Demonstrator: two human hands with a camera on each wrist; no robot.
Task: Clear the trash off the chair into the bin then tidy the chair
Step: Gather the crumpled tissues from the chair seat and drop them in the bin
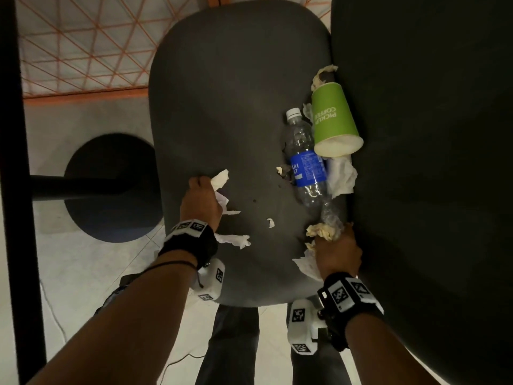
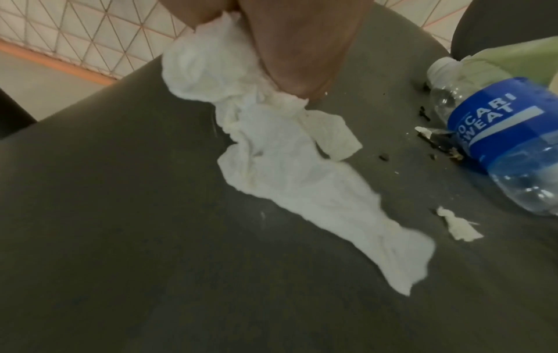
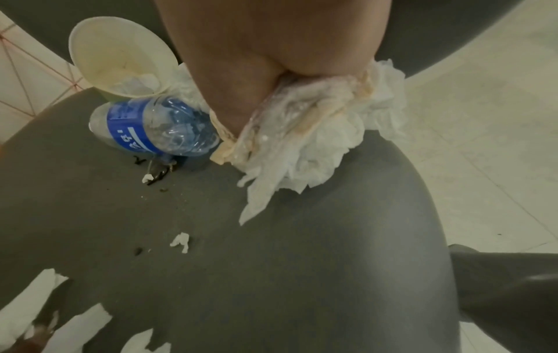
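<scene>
Both hands clutch tissue wads; only the right wrist view shows tissue inside the cup (image 3: 120, 64).

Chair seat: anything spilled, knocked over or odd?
Yes. The green cup lies tipped on its side against the backrest, tissue inside it, and the plastic bottle lies flat beside it. Dark crumbs and a torn tissue scrap litter the chair seat.

Left hand (image 2: 290, 47) gripping long white tissue (image 2: 271, 167) trailing across grey chair seat (image 2: 120, 238); bottle (image 2: 498, 133) lying near, scrap (image 2: 459, 227) beside.
</scene>
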